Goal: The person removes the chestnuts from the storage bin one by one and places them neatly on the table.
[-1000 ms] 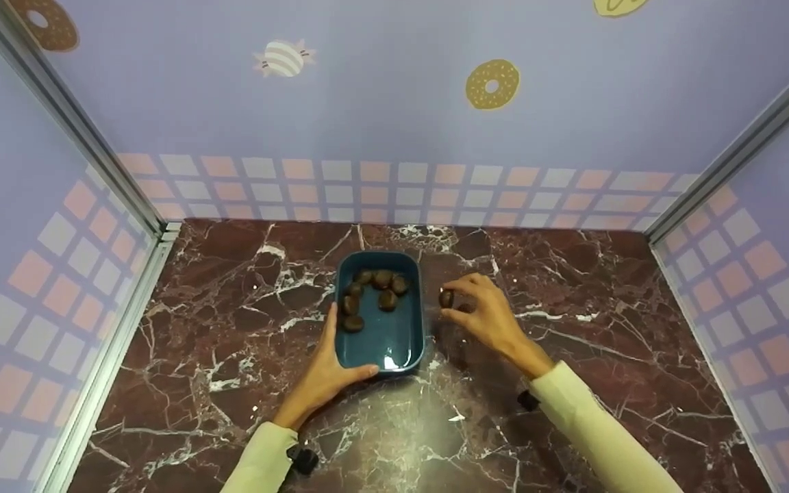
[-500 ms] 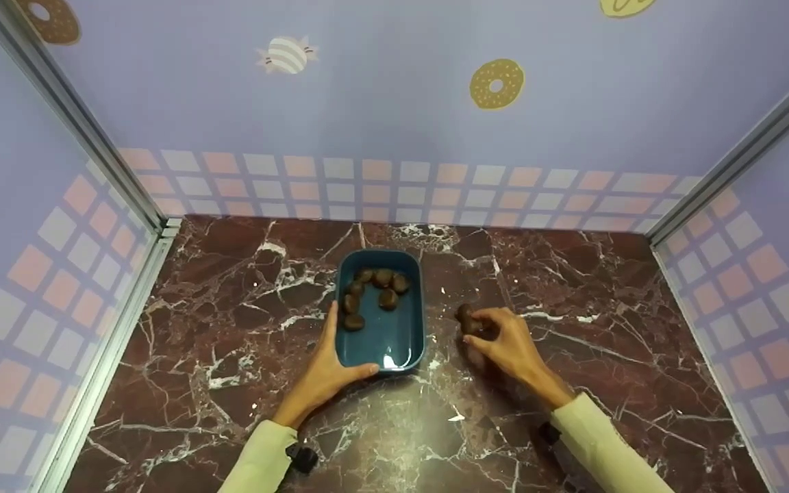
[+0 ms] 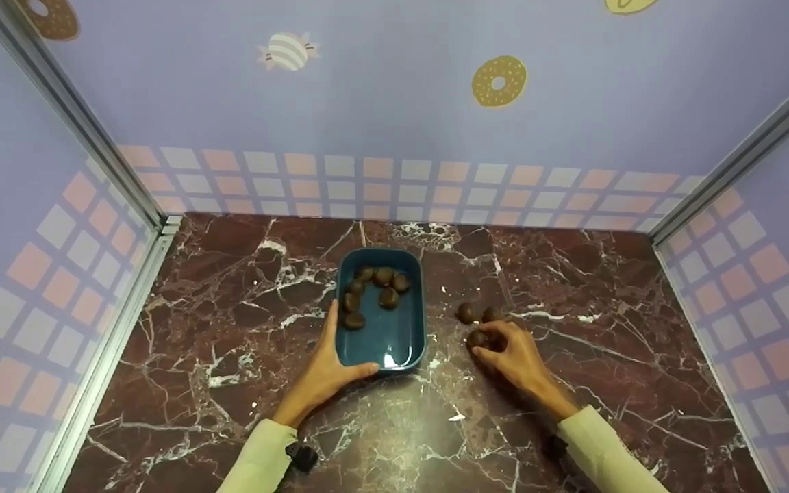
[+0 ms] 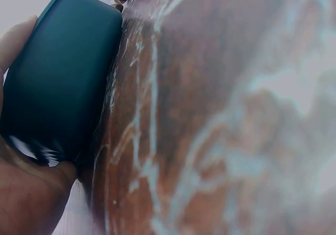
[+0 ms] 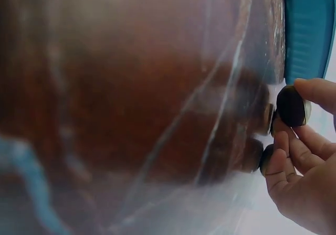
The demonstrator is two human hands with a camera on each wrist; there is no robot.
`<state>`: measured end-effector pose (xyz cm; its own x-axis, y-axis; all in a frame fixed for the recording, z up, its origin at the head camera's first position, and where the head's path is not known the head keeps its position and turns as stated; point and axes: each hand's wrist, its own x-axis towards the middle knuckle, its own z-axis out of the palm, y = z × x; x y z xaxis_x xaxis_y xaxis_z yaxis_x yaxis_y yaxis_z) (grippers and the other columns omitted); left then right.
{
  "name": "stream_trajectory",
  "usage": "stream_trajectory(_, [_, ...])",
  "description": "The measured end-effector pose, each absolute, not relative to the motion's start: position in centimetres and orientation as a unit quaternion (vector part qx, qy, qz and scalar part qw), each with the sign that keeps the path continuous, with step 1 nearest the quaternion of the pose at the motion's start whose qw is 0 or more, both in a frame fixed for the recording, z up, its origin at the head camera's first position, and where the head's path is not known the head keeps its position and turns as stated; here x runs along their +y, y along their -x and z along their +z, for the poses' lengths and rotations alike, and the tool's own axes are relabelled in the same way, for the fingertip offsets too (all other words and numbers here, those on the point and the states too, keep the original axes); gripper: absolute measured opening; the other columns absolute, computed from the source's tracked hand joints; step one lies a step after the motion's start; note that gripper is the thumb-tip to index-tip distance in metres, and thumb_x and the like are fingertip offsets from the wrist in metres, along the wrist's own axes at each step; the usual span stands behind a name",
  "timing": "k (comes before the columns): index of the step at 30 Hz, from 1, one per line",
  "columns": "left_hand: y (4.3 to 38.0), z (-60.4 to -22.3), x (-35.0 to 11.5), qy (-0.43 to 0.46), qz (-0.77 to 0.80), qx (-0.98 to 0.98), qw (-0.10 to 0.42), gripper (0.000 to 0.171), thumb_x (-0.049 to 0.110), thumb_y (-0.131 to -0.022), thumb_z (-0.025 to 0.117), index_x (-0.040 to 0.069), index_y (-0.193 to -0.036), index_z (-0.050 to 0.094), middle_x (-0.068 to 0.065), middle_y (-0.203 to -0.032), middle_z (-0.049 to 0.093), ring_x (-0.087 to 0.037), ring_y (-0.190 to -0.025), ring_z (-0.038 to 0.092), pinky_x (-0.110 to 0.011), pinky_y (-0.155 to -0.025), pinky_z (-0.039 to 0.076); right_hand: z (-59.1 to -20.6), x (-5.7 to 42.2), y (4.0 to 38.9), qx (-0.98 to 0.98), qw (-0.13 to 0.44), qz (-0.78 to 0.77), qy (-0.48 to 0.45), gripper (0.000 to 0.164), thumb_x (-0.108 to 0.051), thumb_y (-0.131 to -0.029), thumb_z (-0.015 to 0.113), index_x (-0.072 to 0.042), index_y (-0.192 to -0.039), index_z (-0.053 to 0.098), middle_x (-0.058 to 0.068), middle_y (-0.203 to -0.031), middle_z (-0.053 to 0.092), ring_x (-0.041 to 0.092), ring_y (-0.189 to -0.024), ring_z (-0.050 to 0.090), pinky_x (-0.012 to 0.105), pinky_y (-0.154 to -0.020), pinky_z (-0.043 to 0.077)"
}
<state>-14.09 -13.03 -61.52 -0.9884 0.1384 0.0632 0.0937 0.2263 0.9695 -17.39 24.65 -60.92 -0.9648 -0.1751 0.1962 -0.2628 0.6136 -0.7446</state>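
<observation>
A blue rectangular container sits mid-table with several brown chestnuts inside, mostly toward its far end and left side. My left hand grips its near left corner, thumb on the near rim and fingers along the left wall. Right of the container, my right hand pinches a chestnut between thumb and fingers, low over the table. Two more chestnuts lie just beyond that hand: one in full view, the other partly covered by the fingers.
The dark red marbled tabletop is bounded by a lilac back wall with pink and white squares. Side panels with metal edge rails stand left and right.
My right hand has moved right and toward me, away from the container. Two chestnuts now show on the table beside it. My left hand has stayed on the container.
</observation>
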Motion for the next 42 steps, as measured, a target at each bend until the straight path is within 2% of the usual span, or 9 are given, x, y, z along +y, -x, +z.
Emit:
stream_trajectory(3, [14.1, -61.5, -13.0, -0.075, 0.620, 0.781, 0.018, 0.134, 0.010, -0.072, 0.092, 0.028, -0.163, -0.004, -0.010, -0.169, -0.004, -0.039, -0.153, 0.002, -0.067, -0.117, 0.007, -61.1, 24.7, 17.4, -0.895, 0.053, 0.425, -0.126, 0.042, -0.017, -0.074, 0.091, -0.010, -0.112, 0.075, 0.004, -0.098, 0.074, 0.027, -0.092, 0.066, 0.048, -0.083, 0.052])
stream_trajectory(8, [14.2, -61.5, -13.2, -0.072, 0.621, 0.780, 0.027, 0.134, 0.017, -0.071, 0.094, 0.033, -0.163, -0.002, -0.008, -0.169, -0.002, -0.033, -0.154, 0.002, -0.062, -0.120, 0.007, -61.3, 24.6, 17.5, -0.889, 0.060, 0.428, -0.148, 0.041, -0.015, -0.073, 0.092, -0.010, -0.110, 0.076, 0.004, -0.097, 0.074, 0.025, -0.089, 0.065, 0.043, -0.079, 0.052])
stream_trajectory(15, [14.3, -61.4, -13.1, -0.078, 0.615, 0.784, 0.022, 0.135, 0.033, -0.069, 0.095, 0.019, -0.164, -0.001, -0.010, -0.169, -0.002, -0.036, -0.154, 0.002, -0.066, -0.118, 0.009, -61.6, 24.1, 17.9, -0.883, 0.067, 0.423, -0.194, 0.040, -0.006, -0.074, 0.089, 0.000, -0.110, 0.073, 0.011, -0.103, 0.071, 0.027, -0.089, 0.066, 0.044, -0.080, 0.055])
stream_trajectory(22, [14.3, -61.4, -13.0, -0.083, 0.613, 0.785, 0.029, 0.135, 0.027, -0.071, 0.094, 0.025, -0.164, -0.003, -0.010, -0.170, -0.004, -0.036, -0.154, 0.001, -0.065, -0.118, 0.008, -60.8, 23.4, 17.7, -0.902, 0.080, 0.379, -0.191, 0.040, -0.009, -0.074, 0.090, -0.002, -0.110, 0.073, 0.007, -0.108, 0.069, 0.026, -0.099, 0.064, 0.046, -0.089, 0.053])
stream_trajectory(26, [14.2, -61.4, -13.1, -0.081, 0.613, 0.785, 0.026, 0.134, 0.024, -0.071, 0.094, 0.026, -0.164, -0.002, -0.010, -0.170, -0.003, -0.037, -0.154, 0.001, -0.066, -0.118, 0.007, -59.8, 22.7, 17.7, -0.900, 0.099, 0.365, -0.218, 0.041, -0.013, -0.076, 0.089, 0.001, -0.111, 0.073, 0.010, -0.110, 0.068, 0.027, -0.102, 0.063, 0.049, -0.091, 0.050])
stream_trajectory(33, [14.2, -61.5, -13.3, -0.079, 0.602, 0.794, 0.021, 0.135, 0.025, -0.070, 0.095, 0.030, -0.164, -0.002, -0.010, -0.170, -0.002, -0.037, -0.154, 0.003, -0.065, -0.118, 0.008, -57.5, 21.0, 18.8, -0.892, 0.093, 0.357, -0.261, 0.036, -0.017, -0.081, 0.086, -0.003, -0.111, 0.072, 0.014, -0.104, 0.068, 0.036, -0.095, 0.063, 0.045, -0.082, 0.051])
stream_trajectory(37, [14.3, -61.5, -13.3, -0.077, 0.607, 0.791, 0.023, 0.135, 0.019, -0.070, 0.094, 0.032, -0.163, -0.003, -0.011, -0.169, -0.002, -0.037, -0.154, 0.004, -0.064, -0.119, 0.007, -56.1, 19.8, 19.5, -0.889, 0.085, 0.354, -0.278, 0.033, -0.018, -0.082, 0.086, -0.008, -0.110, 0.072, 0.007, -0.097, 0.065, 0.031, -0.089, 0.061, 0.043, -0.077, 0.052])
stream_trajectory(40, [14.3, -61.4, -13.3, -0.080, 0.606, 0.791, 0.026, 0.135, 0.018, -0.071, 0.094, 0.027, -0.164, -0.004, -0.013, -0.169, -0.003, -0.039, -0.153, 0.003, -0.065, -0.118, 0.007, -55.4, 18.8, 19.9, -0.888, 0.085, 0.346, -0.291, 0.035, -0.021, -0.082, 0.086, -0.008, -0.112, 0.073, 0.002, -0.099, 0.065, 0.021, -0.089, 0.058, 0.039, -0.077, 0.052])
stream_trajectory(42, [14.2, -61.4, -13.3, -0.080, 0.606, 0.791, 0.029, 0.134, 0.021, -0.071, 0.094, 0.023, -0.164, -0.004, -0.014, -0.169, -0.003, -0.040, -0.153, 0.003, -0.066, -0.118, 0.008, -55.1, 18.1, 20.1, -0.885, 0.083, 0.342, -0.304, 0.037, -0.022, -0.082, 0.085, -0.007, -0.113, 0.073, 0.003, -0.103, 0.067, 0.020, -0.092, 0.058, 0.037, -0.078, 0.052])
